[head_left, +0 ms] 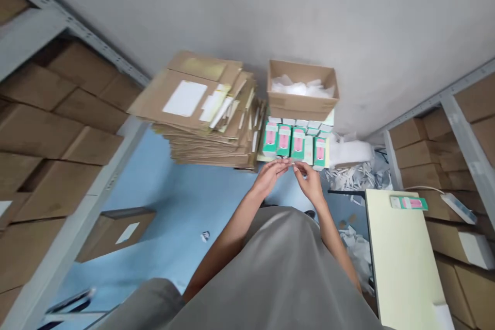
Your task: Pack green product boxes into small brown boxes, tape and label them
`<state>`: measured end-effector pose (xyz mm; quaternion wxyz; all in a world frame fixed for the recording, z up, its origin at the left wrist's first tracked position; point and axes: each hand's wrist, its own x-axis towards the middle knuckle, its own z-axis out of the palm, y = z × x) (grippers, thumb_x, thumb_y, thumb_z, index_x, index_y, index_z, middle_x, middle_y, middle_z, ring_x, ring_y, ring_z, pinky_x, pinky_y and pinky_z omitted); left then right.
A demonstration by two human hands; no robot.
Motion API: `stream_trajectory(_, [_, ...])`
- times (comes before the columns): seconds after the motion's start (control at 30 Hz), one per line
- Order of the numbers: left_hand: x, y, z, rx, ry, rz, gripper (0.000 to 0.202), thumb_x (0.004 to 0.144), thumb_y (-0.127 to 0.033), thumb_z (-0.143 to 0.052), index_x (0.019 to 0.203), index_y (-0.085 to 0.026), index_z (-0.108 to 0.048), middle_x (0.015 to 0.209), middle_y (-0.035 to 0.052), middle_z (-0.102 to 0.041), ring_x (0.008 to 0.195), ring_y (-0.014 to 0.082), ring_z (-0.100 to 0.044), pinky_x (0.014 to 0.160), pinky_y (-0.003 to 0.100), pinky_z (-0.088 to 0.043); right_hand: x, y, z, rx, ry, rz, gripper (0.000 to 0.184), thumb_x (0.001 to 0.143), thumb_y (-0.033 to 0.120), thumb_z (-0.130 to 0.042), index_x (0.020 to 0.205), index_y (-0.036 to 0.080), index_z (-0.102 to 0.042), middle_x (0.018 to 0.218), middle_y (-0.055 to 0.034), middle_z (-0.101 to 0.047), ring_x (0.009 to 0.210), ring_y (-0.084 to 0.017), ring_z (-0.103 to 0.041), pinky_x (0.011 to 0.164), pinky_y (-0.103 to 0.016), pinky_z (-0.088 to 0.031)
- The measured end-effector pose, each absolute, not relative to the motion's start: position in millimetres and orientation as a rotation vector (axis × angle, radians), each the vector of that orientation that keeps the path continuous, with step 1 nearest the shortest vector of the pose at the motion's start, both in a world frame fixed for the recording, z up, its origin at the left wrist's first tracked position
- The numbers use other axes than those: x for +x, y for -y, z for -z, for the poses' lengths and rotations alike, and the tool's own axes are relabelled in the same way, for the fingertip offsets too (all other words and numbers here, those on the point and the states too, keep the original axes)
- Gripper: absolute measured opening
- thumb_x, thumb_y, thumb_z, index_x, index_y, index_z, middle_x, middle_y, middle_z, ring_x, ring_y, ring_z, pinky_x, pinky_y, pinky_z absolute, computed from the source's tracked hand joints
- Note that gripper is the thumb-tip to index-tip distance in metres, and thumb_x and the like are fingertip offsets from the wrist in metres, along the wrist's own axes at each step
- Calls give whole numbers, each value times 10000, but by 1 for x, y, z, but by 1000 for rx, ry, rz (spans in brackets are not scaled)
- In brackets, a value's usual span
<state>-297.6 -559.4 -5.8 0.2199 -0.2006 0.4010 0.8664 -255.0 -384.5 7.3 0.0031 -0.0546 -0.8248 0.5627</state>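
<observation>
My left hand [269, 176] and my right hand [309, 179] reach forward, their fingertips close together at the near edge of several small green-and-white boxes [298, 143] with pink pictures on the front. Fingers of both hands are drawn in around something thin and small, blurred and mostly hidden, that I cannot make out. Behind the hands, the boxes stand in rows, and an open cardboard carton [301, 107] rests above the rear ones. White, soft-looking packing material [301, 87] lies inside that carton.
Flattened cardboard boxes [204, 144] form a tall stack to the left. Shelves of cartons [50, 185] flank both sides. A pale table [402, 258] at right bears one green-and-pink box [409, 202]. White scraps [358, 178] lie in a heap. Another carton [116, 232] is on the blue floor.
</observation>
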Motion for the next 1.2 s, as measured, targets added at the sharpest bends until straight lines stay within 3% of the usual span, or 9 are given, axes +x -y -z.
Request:
stream_trajectory(0.17, [-321,689,-12,-777,-1157,-2543,104,897,-84,-821,923,-182,-798,1194,149,-883,1264,301,-832,1219,423,-559,-305,496,-15,7,2668,-1831,291,1072,474,-664,1213,277,-826,1221,-86,-898,1157,-292,-871,1087,-458,-693])
stream_trajectory(0.27, [-332,748,-19,-816,-1268,-2565,97,928,-139,-818,999,-205,-816,1080,93,-885,1005,218,-859,1053,352,-630,-332,551,-25,63,2684,-1837,260,1076,440,-666,1192,275,-830,1179,-68,-904,1133,-279,-873,1068,-434,-690])
stream_trajectory(0.37, [-343,790,-23,-778,-1381,-2612,89,931,-202,-816,1017,-216,-831,921,44,-855,743,151,-780,825,276,-639,-359,595,-39,133,2700,-1791,272,1092,432,-638,1206,278,-832,1187,-56,-901,1109,-259,-865,1042,-394,-681])
stream_trajectory(0.47, [-355,810,-27,-756,-1404,-2651,187,953,-232,-779,1121,-201,-856,967,60,-868,688,133,-744,753,259,-615,-384,623,-51,140,2765,-1680,285,1102,423,-621,1242,268,-816,1140,-53,-894,1018,-243,-858,984,-362,-667])
stream_trajectory(0.6, [-362,816,-33,-731,-1396,-2632,233,976,-240,-756,1184,-190,-848,1171,111,-895,791,155,-799,820,279,-631,-406,638,-57,21,2862,-1455,227,1096,412,-638,1108,250,-797,1003,-38,-870,930,-237,-834,922,-340,-628])
stream_trajectory(0.83, [-355,824,-36,-618,-1464,-2490,192,964,-248,-845,1141,-175,-827,1243,174,-883,929,247,-865,1003,392,-660,-407,646,-55,-140,2957,-1258,318,1047,555,-748,935,267,-824,961,-59,-876,902,-273,-814,786,-325,-544])
stream_trajectory(0.97, [-356,826,-42,-615,-1413,-2469,161,966,-245,-831,1110,-178,-807,1238,172,-884,1000,268,-874,1063,424,-664,-406,656,-60,-158,2963,-1335,329,1044,493,-759,823,255,-811,887,-35,-861,849,-245,-794,733,-296,-502])
stream_trajectory(1.07, [-356,824,-52,-639,-1335,-2494,143,1000,-239,-790,1125,-172,-804,1250,182,-875,1074,274,-870,1139,448,-640,-401,662,-68,-143,2849,-1464,284,1044,435,-738,841,245,-796,812,-1,-825,770,-200,-756,720,-273,-489])
stream_trajectory(1.2, [-357,820,-64,-818,-1045,-2618,136,1074,-248,-670,1010,-167,-759,1147,174,-866,1065,247,-856,1118,419,-651,-383,666,-85,-82,2697,-1605,290,1021,481,-724,862,242,-761,745,13,-771,695,-180,-695,698,-273,-488])
